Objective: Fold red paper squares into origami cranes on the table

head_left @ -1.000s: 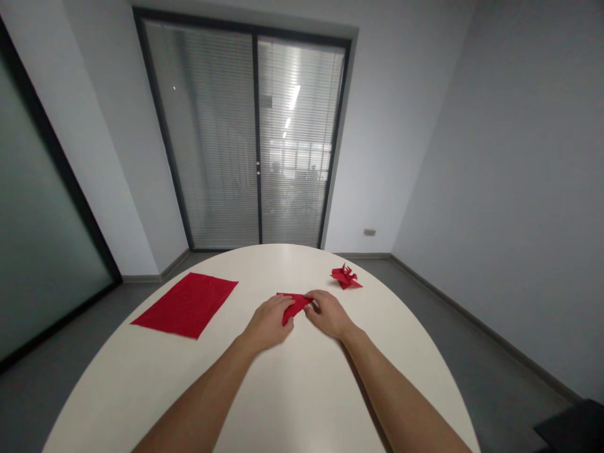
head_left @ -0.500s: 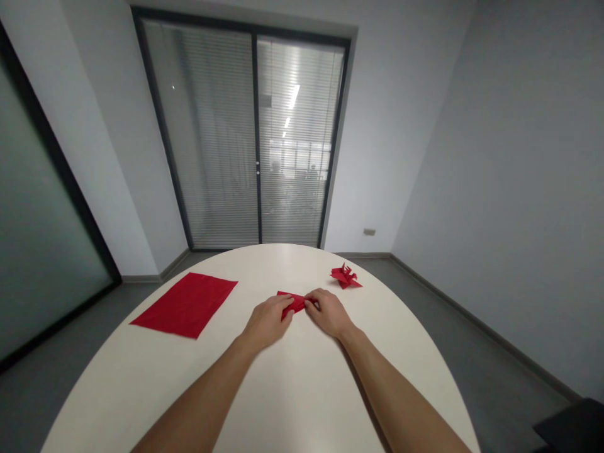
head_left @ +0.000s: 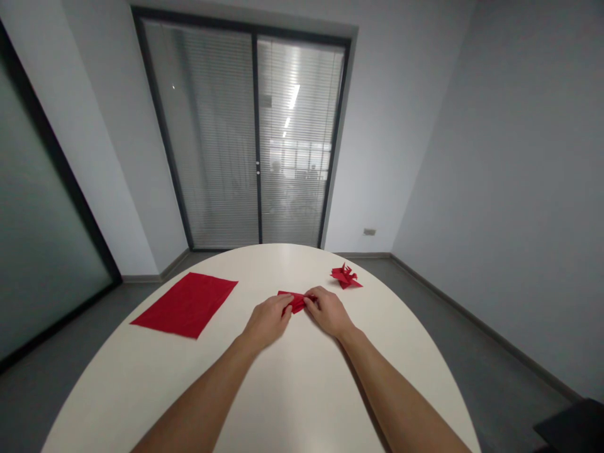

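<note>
A small folded piece of red paper [head_left: 296, 300] lies on the white round table [head_left: 283, 390] in front of me. My left hand [head_left: 267, 321] presses on its near left part with curled fingers. My right hand [head_left: 327, 311] pinches its right end with fingertips closed. Most of the paper is hidden under my fingers. A finished red folded paper figure [head_left: 345, 277] sits beyond my right hand, apart from it.
A flat red paper sheet [head_left: 185, 303] lies on the left of the table. Glass doors with blinds [head_left: 255, 138] stand behind the table. Grey floor surrounds the table, with a wall close on the right.
The red paper between my hands has been folded narrower and looks smaller. Both hands have drawn slightly closer together over it.
</note>
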`<control>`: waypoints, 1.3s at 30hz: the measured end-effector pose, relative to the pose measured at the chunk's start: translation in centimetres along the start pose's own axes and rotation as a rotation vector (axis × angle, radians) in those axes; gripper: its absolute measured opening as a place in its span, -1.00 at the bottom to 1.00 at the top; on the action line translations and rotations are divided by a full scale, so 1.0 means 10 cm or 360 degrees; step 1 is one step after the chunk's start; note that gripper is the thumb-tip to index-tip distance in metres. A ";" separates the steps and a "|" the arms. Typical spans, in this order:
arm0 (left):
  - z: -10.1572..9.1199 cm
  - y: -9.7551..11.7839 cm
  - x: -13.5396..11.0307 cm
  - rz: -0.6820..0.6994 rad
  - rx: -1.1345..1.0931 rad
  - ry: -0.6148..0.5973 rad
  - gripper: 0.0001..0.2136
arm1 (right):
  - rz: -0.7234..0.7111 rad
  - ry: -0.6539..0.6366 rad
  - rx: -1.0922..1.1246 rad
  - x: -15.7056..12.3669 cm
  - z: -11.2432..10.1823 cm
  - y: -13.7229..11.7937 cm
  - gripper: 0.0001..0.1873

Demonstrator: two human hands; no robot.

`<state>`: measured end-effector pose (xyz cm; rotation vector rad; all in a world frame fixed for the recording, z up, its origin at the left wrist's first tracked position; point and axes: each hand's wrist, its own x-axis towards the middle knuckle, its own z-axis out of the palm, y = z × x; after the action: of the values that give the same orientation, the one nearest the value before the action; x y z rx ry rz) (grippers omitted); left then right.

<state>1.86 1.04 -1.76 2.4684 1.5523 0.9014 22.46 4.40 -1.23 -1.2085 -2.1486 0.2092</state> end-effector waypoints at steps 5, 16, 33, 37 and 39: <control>-0.03 0.02 0.00 0.0003 0.0041 0.0006 -0.66 | -0.0029 0.0037 -0.0022 0.01 -0.01 -0.02 -0.84; -0.04 0.02 0.01 -0.0043 0.0108 -0.0035 -0.62 | -0.0033 0.0087 -0.0065 0.02 -0.02 -0.05 -0.84; -0.02 0.01 0.04 -0.0218 0.0167 0.0144 -0.65 | -0.0233 0.0143 0.0101 0.02 -0.02 -0.06 -0.83; -0.03 0.02 0.03 -0.0224 0.0175 0.0154 -0.66 | -0.0231 0.0145 0.0108 0.02 -0.02 -0.06 -0.82; -0.04 0.03 0.03 -0.0221 0.0174 0.0149 -0.65 | -0.0224 0.0146 0.0115 0.02 -0.02 -0.06 -0.81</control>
<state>1.96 1.06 -1.21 2.3835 1.8249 0.9460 22.06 4.15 -0.75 -1.0030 -2.1173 0.1653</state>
